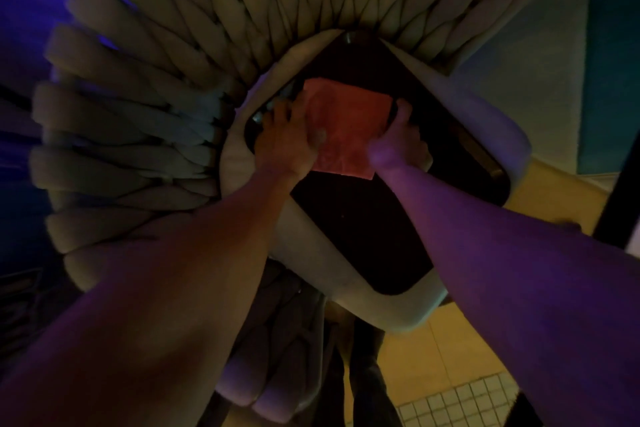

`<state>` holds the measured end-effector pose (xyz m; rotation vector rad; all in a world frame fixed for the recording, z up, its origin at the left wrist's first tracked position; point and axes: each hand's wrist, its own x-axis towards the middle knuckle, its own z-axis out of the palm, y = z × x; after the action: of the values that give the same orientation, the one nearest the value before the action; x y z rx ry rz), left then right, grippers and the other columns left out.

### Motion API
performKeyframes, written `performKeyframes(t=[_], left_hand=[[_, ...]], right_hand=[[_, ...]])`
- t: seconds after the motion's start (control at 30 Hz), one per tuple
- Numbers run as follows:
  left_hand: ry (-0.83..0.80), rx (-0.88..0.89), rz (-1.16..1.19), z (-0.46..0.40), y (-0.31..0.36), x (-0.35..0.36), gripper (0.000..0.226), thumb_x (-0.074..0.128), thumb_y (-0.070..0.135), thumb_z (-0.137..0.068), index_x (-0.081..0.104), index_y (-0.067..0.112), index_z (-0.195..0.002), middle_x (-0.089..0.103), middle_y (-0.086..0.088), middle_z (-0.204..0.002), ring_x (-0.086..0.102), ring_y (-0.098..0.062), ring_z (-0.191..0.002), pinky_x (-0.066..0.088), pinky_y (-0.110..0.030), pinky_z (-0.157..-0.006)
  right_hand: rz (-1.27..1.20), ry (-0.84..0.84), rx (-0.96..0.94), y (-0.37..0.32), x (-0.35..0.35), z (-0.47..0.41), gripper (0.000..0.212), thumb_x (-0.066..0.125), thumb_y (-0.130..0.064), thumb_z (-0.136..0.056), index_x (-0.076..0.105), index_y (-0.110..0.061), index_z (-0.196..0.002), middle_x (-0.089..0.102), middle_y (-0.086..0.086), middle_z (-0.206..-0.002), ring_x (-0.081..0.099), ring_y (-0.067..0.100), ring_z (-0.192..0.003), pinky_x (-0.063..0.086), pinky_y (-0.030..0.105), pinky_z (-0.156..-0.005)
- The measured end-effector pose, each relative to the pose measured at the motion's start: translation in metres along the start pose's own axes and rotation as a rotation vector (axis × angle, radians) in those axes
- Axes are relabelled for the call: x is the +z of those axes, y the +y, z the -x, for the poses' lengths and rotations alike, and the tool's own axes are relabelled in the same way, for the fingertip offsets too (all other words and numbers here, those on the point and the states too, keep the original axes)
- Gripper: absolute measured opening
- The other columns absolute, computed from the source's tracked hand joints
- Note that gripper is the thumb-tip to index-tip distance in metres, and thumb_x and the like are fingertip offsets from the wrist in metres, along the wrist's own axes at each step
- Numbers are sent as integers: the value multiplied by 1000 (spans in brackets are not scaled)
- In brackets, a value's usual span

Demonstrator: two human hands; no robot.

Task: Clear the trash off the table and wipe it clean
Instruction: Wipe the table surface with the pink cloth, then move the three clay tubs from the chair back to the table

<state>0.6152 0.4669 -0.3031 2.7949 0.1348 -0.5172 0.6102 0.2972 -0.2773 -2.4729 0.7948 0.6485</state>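
A red cloth (346, 128) lies flat on the dark surface (363, 229), just above the frame's centre. The left hand (287, 140) presses on its left edge with fingers spread. The right hand (398, 142) grips its right edge, thumb curled over it. The light is dim, so trash could go unnoticed. If the cloth bunches under uneven pressure, the wipe may leave streaks.

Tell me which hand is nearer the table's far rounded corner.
Left. The left hand lies on the red cloth's left side, closer to that corner of the table; the right hand grips the cloth's right edge, farther away.
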Motion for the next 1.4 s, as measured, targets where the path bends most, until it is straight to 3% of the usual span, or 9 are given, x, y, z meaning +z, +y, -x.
performKeyframes(t=[0.1, 0.2, 0.47, 0.67, 1.0, 1.13, 1.27, 1.4], left_hand=[[-29, 69, -42, 26, -4, -11, 69, 52, 41, -96, 21, 27, -157, 25, -9, -159, 27, -40, -142, 36, -50, -110], [-62, 75, -69, 54, -5, -24, 71, 56, 36, -94, 23, 27, -156, 25, -7, -159, 29, -39, -139, 43, -49, -104], [-43, 49, 71, 149, 1, -78, 60, 55, 37, -93, 39, 23, -149, 30, -4, -157, 26, -32, -141, 40, -47, -109], [93, -11, 176, 255, -2, -125, 58, 60, 34, -93, 41, 28, -147, 37, -3, -154, 28, -29, -142, 36, -45, -113], [392, -16, 347, 415, -32, -158, 48, 63, 26, -92, 54, 23, -139, 48, -6, -144, 45, -29, -131, 41, -40, -107], [455, -110, 425, 473, -61, -156, 46, 58, 27, -92, 55, 21, -137, 48, -4, -143, 47, -25, -128, 41, -37, -108], [515, -229, 513, 532, -111, -139, 43, 58, 30, -93, 55, 26, -135, 46, -1, -143, 46, -22, -129, 39, -33, -109], [534, -384, 565, 581, -164, -115, 42, 60, 33, -93, 56, 28, -134, 47, 0, -141, 48, -24, -128, 42, -39, -107]], right_hand=[[24, -21, -42, 1, -10, 27, 68, 55, -44, -93, 19, -33, -150, 47, 14, -139, 54, 40, -120, 43, 44, -87], [114, -72, -92, 2, -17, 57, 62, 52, -43, -95, 23, -32, -148, 46, 14, -137, 55, 39, -119, 44, 42, -85], [280, -169, -327, 5, -52, 154, 44, 48, -40, -96, 43, -27, -138, 42, 12, -138, 54, 41, -117, 45, 42, -90], [244, -198, -494, 17, -91, 230, 42, 50, -44, -96, 49, -28, -136, 42, 5, -143, 55, 38, -118, 45, 43, -91], [50, -199, -761, 41, -109, 344, 38, 54, -41, -94, 52, -31, -131, 55, 3, -124, 65, 26, -100, 52, 41, -85], [-48, -259, -876, 40, -84, 399, 35, 57, -32, -94, 56, -25, -129, 60, 5, -119, 67, 21, -91, 55, 38, -80], [-44, -305, -1035, 32, -36, 461, 33, 61, -24, -94, 60, -21, -128, 63, 7, -120, 64, 19, -102, 50, 27, -82], [64, -345, -1107, 19, 18, 513, 32, 61, -26, -93, 62, -25, -125, 63, 2, -115, 62, 18, -102, 52, 36, -90]])
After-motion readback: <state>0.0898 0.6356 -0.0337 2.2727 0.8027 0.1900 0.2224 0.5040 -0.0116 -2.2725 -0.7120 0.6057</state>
